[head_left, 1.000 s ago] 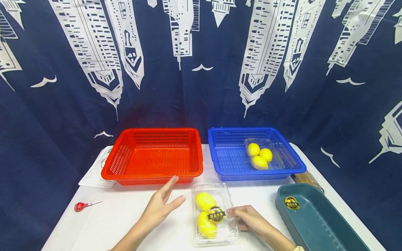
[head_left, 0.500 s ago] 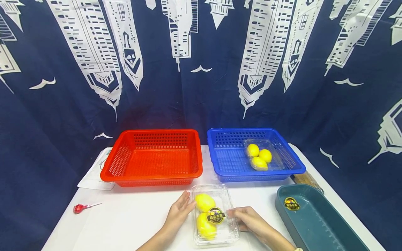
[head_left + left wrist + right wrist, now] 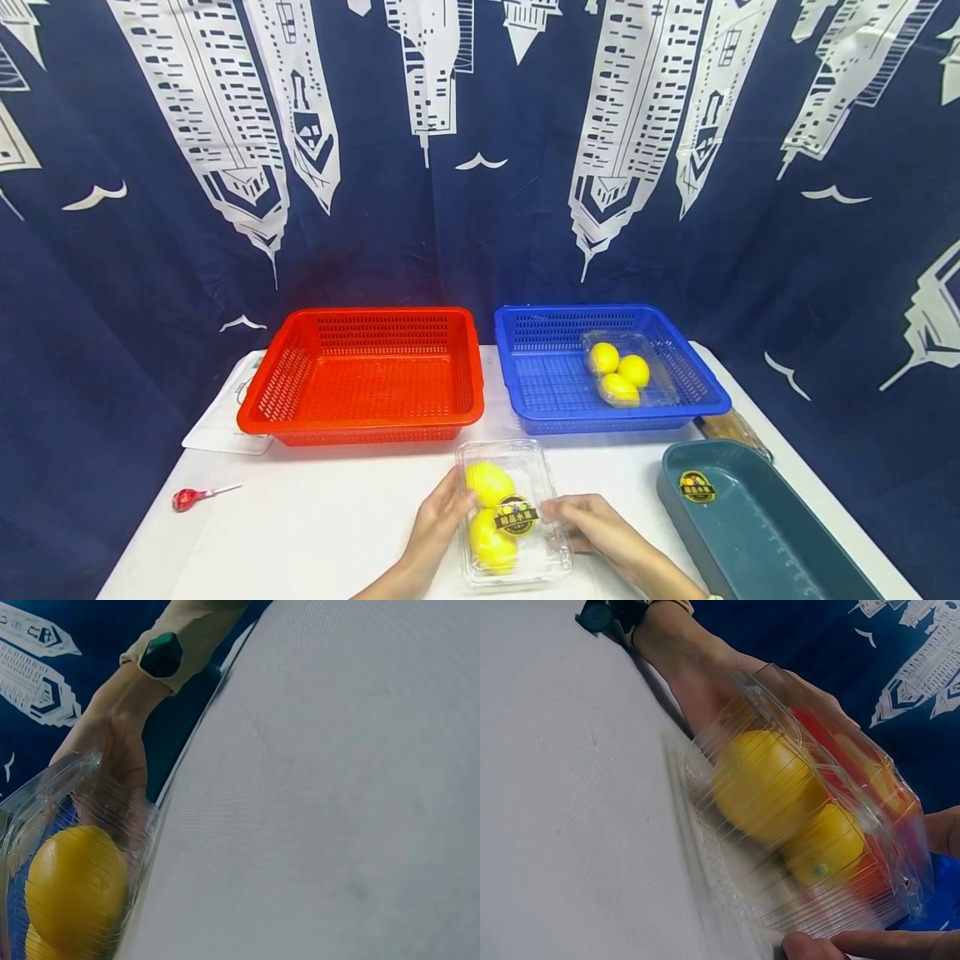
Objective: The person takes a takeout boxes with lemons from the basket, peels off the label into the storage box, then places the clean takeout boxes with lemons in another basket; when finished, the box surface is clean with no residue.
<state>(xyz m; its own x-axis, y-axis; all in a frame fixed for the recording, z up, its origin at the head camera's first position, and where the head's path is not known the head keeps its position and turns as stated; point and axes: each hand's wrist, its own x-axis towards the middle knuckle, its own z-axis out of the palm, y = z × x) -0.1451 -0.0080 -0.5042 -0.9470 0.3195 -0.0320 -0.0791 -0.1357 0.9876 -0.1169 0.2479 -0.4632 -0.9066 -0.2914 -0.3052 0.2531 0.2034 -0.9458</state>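
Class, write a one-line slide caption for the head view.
Two hands, left hand and right hand, hold a clear lemon box before the red basket and blue basket.

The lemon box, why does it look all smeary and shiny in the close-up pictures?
Right wrist view: the clear box is very near the lens, so it blurs and glints. Left wrist view: its edge and a lemon look soft. Head view: sharp.

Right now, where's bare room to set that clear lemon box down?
Red basket: bare inside. Blue basket: left half bare. Bare table between lollipop and left hand. Crowded around the lemon box, right hand, teal tray.
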